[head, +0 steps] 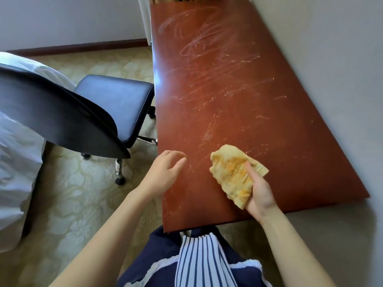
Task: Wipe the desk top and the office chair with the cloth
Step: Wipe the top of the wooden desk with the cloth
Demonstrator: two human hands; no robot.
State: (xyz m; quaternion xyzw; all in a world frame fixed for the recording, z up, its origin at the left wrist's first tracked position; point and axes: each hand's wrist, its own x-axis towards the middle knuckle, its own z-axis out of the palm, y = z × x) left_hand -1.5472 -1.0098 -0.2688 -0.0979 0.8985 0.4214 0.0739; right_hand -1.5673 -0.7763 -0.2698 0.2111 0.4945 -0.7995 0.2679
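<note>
The crumpled yellow cloth (234,172) lies bunched in our right hand (259,193) at the near end of the reddish tabletop (228,90), thumb clamped across it; whether it touches the wood we cannot tell; our left hand (165,170) hovers beside it over the left edge, fingers loosely curled on nothing; pale streaks (203,42) run to the far end, so we judge that long overlapping strokes with a flattened cloth would serve best; the black office chair (107,104) stands at left.
</note>
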